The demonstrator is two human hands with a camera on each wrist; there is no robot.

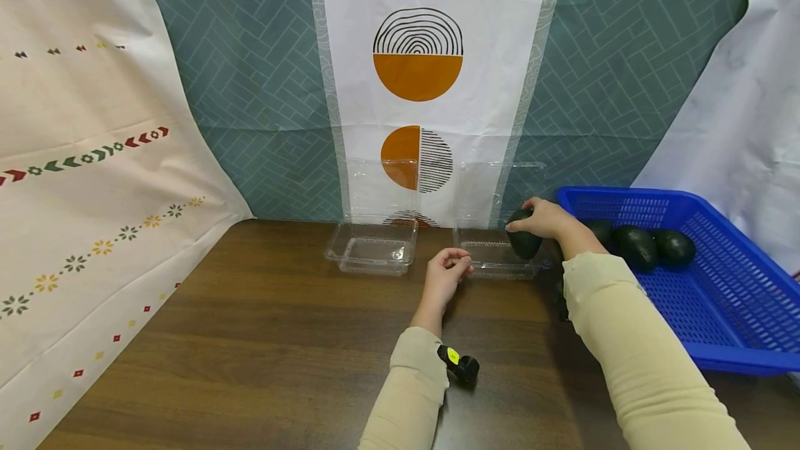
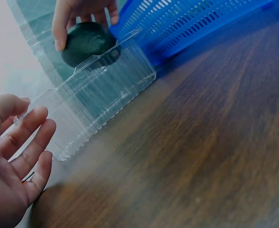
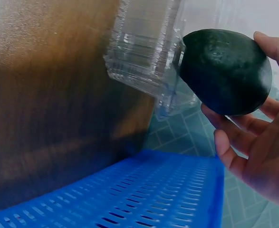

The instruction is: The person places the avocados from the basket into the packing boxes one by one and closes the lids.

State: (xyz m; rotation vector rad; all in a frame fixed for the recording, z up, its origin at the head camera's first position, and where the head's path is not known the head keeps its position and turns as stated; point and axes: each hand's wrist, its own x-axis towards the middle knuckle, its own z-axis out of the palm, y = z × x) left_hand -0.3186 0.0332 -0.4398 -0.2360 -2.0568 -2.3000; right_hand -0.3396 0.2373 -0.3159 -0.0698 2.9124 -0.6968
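Observation:
My right hand (image 1: 545,219) grips a dark green avocado (image 3: 225,71) at the right end of an open clear plastic container (image 1: 496,271). In the left wrist view the avocado's lower part shows through the container's wall. My left hand (image 2: 20,156) pinches the container's near left rim between thumb and index finger, its other fingers spread loosely. The container's lid (image 1: 475,189) stands up at the back. A second clear container (image 1: 375,269), lid also raised, sits to the left with nothing in it.
A blue perforated basket (image 1: 719,318) stands at the right, holding several avocados (image 1: 635,247) toward its far left corner. A patterned cloth (image 1: 419,110) hangs behind the wooden table (image 1: 262,339). A black device (image 1: 462,365) is strapped at my left wrist.

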